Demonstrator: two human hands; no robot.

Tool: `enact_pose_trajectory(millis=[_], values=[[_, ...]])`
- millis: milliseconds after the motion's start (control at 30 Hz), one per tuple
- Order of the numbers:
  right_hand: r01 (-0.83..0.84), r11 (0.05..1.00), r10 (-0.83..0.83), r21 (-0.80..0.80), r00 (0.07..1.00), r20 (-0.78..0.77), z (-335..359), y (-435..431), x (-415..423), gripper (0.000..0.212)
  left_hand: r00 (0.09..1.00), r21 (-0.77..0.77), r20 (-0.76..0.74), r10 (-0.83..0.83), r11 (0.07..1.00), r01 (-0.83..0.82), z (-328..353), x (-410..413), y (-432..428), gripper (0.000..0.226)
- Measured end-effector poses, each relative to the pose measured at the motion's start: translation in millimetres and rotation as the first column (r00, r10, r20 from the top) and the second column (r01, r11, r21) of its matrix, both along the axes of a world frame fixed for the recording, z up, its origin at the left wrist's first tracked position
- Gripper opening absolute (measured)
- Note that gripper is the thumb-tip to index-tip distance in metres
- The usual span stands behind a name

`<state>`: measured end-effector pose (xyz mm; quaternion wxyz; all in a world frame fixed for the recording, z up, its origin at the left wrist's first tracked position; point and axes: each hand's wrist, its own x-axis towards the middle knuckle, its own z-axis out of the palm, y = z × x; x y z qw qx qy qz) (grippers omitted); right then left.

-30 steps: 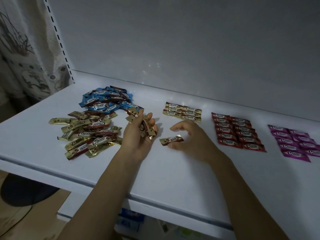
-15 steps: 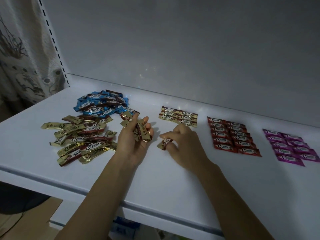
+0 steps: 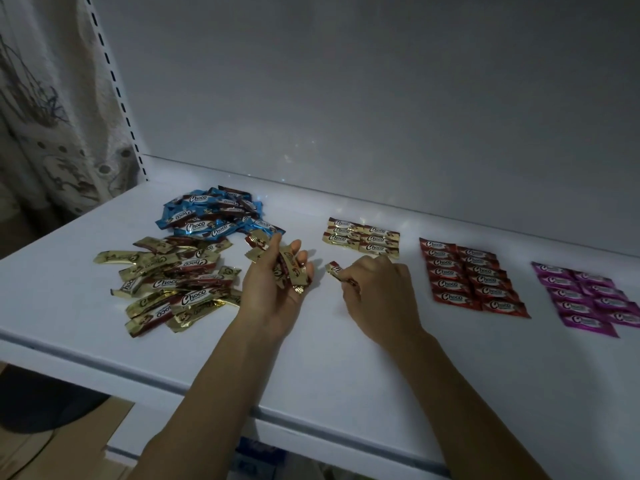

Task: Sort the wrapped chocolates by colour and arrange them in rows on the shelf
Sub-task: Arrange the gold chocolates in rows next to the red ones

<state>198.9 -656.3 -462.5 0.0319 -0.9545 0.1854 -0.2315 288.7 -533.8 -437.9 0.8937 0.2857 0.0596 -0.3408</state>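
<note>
Left hand (image 3: 273, 289): palm up, fingers curled round several gold chocolates (image 3: 289, 268).
Right hand (image 3: 377, 292): pinches one gold chocolate (image 3: 337, 271) above the shelf (image 3: 311, 358).

Left hand (image 3: 272, 294): palm up, curled round gold chocolates (image 3: 290, 270)
Right hand (image 3: 379, 292): knuckles up (forearm outstretched), pinching single chocolate (image 3: 335, 270)

Probably shop — white display shelf (image 3: 329, 358), slotted upright (image 3: 119, 95), curtain (image 3: 52, 133) alongside.

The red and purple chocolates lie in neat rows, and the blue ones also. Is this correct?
Not quite. The red chocolates and purple ones lie in neat rows, but the blue ones are a loose pile, as the head view shows.
</note>
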Motion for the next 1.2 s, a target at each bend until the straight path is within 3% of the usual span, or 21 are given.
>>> enact_pose_trajectory(millis=[200,367,633,900,1067,1200], values=[[-0.14,0.99,0.136,0.024,0.984,0.113,-1,5,8,0.04,1.0,-0.003,0.011,-0.009,1.0,0.009,4,-3,1,0.025],[-0.212,0.975,0.211,0.059,0.977,0.025,-7,7,9,0.048,1.0,0.0,0.009,-0.008,1.0,0.008,3,-2,1,0.022],[-0.097,0.994,0.1,-0.054,0.994,0.046,-13,9,35,0.049,0.999,-0.019,0.025,-0.037,0.999,0.038,-3,1,1,0.02],[-0.102,0.992,0.103,0.074,0.995,-0.012,-17,5,36,0.06,0.996,-0.046,0.09,-0.024,0.999,0.028,-9,5,-2,0.031],[-0.088,0.996,0.087,0.018,0.995,0.058,-15,8,34,0.045,0.996,-0.006,0.079,-0.044,0.999,0.045,-15,12,-4,0.048],[-0.068,0.998,0.067,0.013,0.996,0.063,-16,7,35,0.043,0.992,0.011,0.092,-0.082,0.997,0.081,-11,8,-2,0.023]])
